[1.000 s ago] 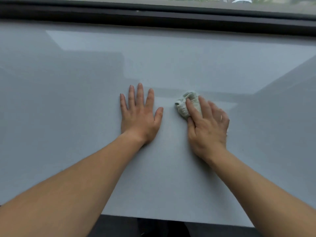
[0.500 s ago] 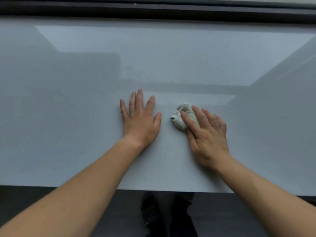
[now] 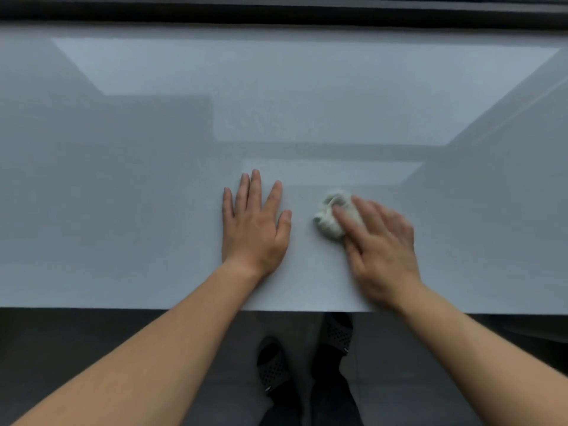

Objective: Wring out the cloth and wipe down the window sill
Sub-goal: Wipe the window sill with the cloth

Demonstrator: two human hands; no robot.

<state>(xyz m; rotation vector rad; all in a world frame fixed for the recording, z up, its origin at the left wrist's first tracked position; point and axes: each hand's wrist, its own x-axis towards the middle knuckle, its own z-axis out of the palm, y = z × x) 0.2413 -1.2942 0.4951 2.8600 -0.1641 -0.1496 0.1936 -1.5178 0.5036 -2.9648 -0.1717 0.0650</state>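
A small bunched pale grey-green cloth point(image 3: 330, 216) lies on the wide light grey window sill point(image 3: 123, 210). My right hand point(image 3: 379, 250) presses down on the cloth's right side with its fingers laid over it; it looks slightly blurred. My left hand point(image 3: 253, 224) rests flat on the sill, palm down and fingers spread, a short gap left of the cloth and not touching it.
A dark window frame point(image 3: 276, 12) runs along the sill's far edge. The sill's near edge point(image 3: 123, 308) crosses the lower part of the view. Below it is dark floor with my two feet in black perforated shoes point(image 3: 273, 367).
The view has tilted down, so the sill's near edge, floor and feet now show. My right hand has drawn the cloth nearer the front edge. The left hand stays flat.
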